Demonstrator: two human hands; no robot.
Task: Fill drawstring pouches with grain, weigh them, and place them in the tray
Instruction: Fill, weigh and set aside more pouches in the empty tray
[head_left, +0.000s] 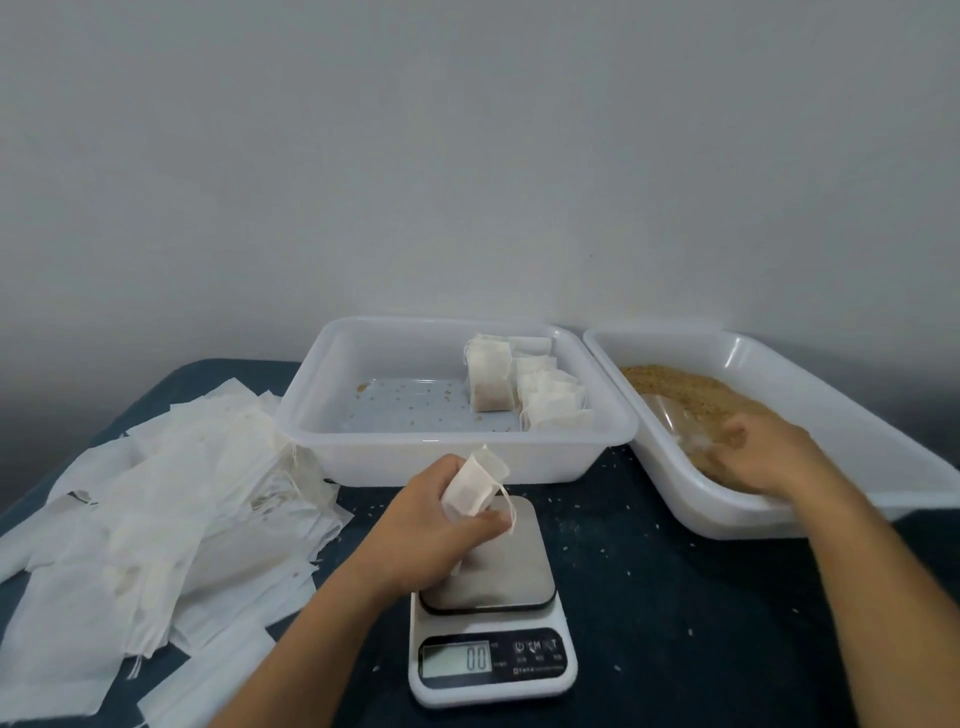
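My left hand (431, 525) grips a small white drawstring pouch (475, 483) above the steel platform of the kitchen scale (493, 597), whose display reads 0.0. My right hand (753, 457) is down in the grain tray (841, 395), its blurred fingers in the brown grain (691, 392); whether it holds anything is unclear. The white tray (332, 415) behind the scale holds several filled pouches (524, 384) in its right corner, with loose grains on its floor.
A heap of empty white pouches (171, 504) covers the left of the dark blue table (675, 597). Stray grains lie scattered on the cloth around the scale. A plain wall rises close behind both trays.
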